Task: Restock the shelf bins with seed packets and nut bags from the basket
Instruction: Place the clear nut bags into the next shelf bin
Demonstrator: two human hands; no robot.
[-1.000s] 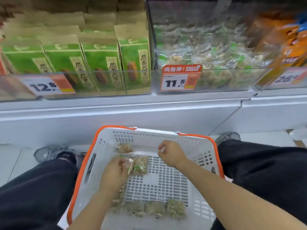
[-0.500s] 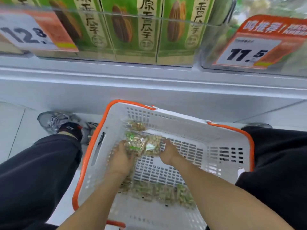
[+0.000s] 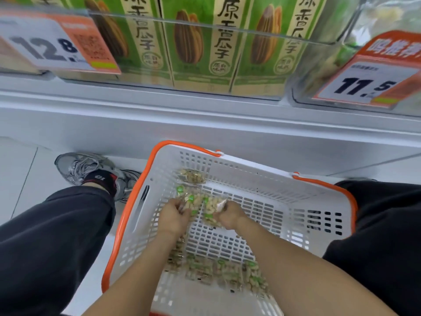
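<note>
Both hands in the basket (image 3: 268, 176): left hand (image 3: 174, 216) and right hand (image 3: 230, 215) each gripping nut bags (image 3: 200, 201). Shelf tags read 12.8 (image 3: 49, 47) and 11.5 (image 3: 364, 86).

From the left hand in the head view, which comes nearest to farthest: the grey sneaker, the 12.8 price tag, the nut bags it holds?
1. Nut bags, gripped by the left hand.
2. Grey sneaker, on the floor to its left.
3. 12.8 price tag, up on the shelf.

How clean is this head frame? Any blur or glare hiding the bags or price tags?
Head view: nut bags between left hand and right hand are motion-smeared; loose bags soft; price tags readable but blurred; bin front shows faint glare; wide-angle bends the shelf edge.
</note>
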